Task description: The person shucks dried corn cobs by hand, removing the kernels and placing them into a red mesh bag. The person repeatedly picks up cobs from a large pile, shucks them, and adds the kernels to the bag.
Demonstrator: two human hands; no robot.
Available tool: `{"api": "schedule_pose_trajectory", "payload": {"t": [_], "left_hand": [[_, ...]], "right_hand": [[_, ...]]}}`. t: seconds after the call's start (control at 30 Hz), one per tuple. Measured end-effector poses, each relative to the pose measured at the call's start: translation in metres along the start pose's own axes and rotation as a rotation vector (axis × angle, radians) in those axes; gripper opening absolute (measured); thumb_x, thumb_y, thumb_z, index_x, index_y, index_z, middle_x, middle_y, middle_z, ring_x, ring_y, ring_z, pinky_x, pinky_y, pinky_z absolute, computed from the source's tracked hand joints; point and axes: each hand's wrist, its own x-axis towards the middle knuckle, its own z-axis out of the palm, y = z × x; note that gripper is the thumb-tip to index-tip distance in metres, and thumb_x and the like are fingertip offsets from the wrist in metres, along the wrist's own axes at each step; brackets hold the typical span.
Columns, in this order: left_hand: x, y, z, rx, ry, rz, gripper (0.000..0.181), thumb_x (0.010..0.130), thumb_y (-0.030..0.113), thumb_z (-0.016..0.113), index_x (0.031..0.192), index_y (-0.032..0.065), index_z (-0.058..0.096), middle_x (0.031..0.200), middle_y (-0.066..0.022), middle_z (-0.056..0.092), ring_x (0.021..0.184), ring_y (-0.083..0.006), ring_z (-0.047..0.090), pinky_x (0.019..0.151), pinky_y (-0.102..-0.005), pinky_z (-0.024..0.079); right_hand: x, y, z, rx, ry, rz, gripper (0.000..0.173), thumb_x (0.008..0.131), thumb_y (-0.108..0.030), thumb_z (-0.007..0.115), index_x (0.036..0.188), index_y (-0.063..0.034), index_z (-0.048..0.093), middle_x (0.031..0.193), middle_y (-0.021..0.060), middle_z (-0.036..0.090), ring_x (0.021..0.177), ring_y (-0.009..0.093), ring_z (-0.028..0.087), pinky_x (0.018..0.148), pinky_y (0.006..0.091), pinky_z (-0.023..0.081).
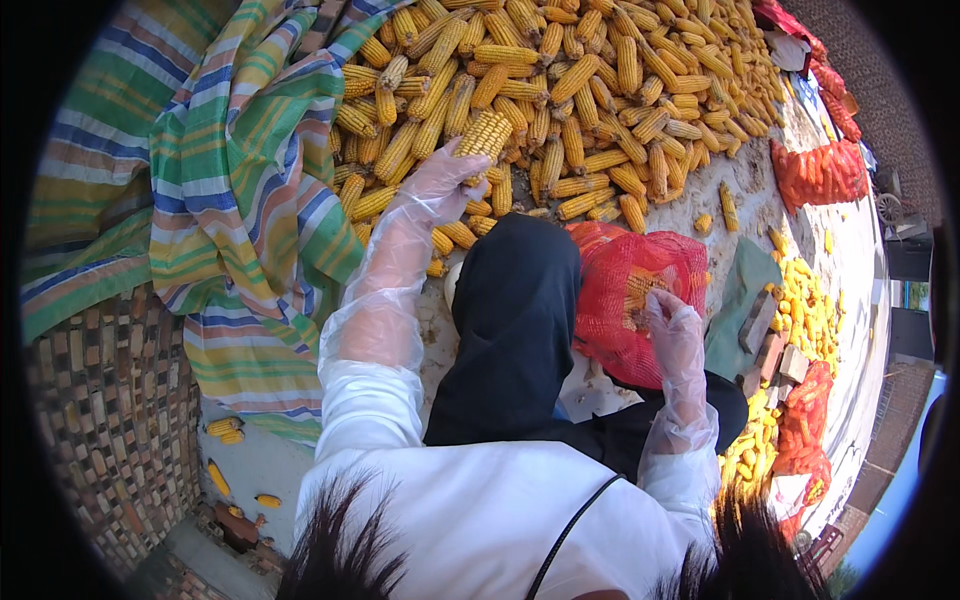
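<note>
My left hand (456, 174), in a long clear plastic glove, grips a yellow corn cob (486, 139) above the near edge of a large heap of corn cobs (577, 82). To the right of my bent knee, a red mesh bag (607, 330) sits on the ground with its mouth facing up. Several cobs (637, 292) show inside it. My right hand (673, 319), gloved the same way, has its fingers pinched together at the bag's mouth and seems to hold the netting. The fingertips partly hide the mesh there.
A striped woven plastic sheet (247, 187) lies crumpled at left beside a brick wall (112, 420). On the right are loose bricks (771, 356), a green cloth (742, 300), more spread corn (810, 300) and filled red mesh bags (821, 174). Stray cobs (217, 478) lie at lower left.
</note>
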Motion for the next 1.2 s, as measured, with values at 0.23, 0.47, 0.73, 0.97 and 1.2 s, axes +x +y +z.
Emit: {"api": "schedule_pose_trajectory", "payload": {"t": [0.23, 0.47, 0.73, 0.97, 1.2], "left_hand": [[-0.014, 0.017, 0.180, 0.670, -0.363, 0.033, 0.076, 0.078, 0.003, 0.084, 0.146, 0.0038, 0.050, 0.110, -0.0041, 0.071, 0.093, -0.0126, 0.067, 0.081, -0.0258, 0.056], [-0.011, -0.035, 0.211, 0.702, -0.529, 0.075, 0.076, 0.079, -0.012, 0.074, 0.149, 0.0049, 0.049, 0.139, -0.0081, 0.063, 0.127, -0.0164, 0.061, 0.109, -0.0305, 0.048], [0.006, -0.063, 0.192, 1.051, -0.531, 0.475, 0.071, 0.078, -0.008, 0.077, 0.144, 0.0026, 0.054, 0.133, -0.0088, 0.059, 0.122, -0.0189, 0.060, 0.105, -0.0310, 0.047], [0.008, -0.054, 0.192, 0.908, -0.328, 0.106, 0.047, 0.088, 0.000, 0.076, 0.133, -0.0007, 0.062, 0.115, -0.0069, 0.068, 0.090, -0.0118, 0.066, 0.079, -0.0245, 0.054], [-0.001, -0.042, 0.182, 0.858, -0.162, 0.077, 0.020, 0.101, 0.021, 0.069, 0.101, 0.0015, 0.071, 0.084, -0.0032, 0.069, 0.067, -0.0074, 0.061, 0.061, -0.0214, 0.048]], "right_hand": [[0.020, -0.040, -0.019, 0.682, 0.048, -0.034, 0.041, 0.098, -0.012, 0.071, 0.134, 0.0032, 0.062, 0.103, 0.0100, 0.072, 0.091, 0.017, 0.069, 0.077, 0.0288, 0.057], [0.048, -0.062, -0.041, 1.233, -0.113, 0.093, 0.075, 0.094, -0.014, 0.075, 0.154, 0.0055, 0.034, 0.122, 0.0181, 0.065, 0.093, 0.017, 0.069, 0.077, 0.0307, 0.061], [0.069, -0.076, -0.030, 1.191, -0.107, 0.007, 0.077, 0.090, -0.024, 0.082, 0.149, 0.0044, 0.040, 0.124, 0.0117, 0.066, 0.094, 0.015, 0.069, 0.077, 0.0297, 0.060], [0.086, -0.041, -0.023, 1.471, -0.090, 0.206, 0.043, 0.101, -0.023, 0.068, 0.134, 0.0000, 0.053, 0.116, 0.0110, 0.068, 0.095, 0.019, 0.071, 0.077, 0.0323, 0.062], [0.051, 0.035, -0.056, 0.877, 0.205, 0.166, 0.053, 0.091, -0.023, 0.080, 0.132, 0.0017, 0.056, 0.108, 0.0101, 0.070, 0.086, 0.015, 0.070, 0.076, 0.0296, 0.059]]}}
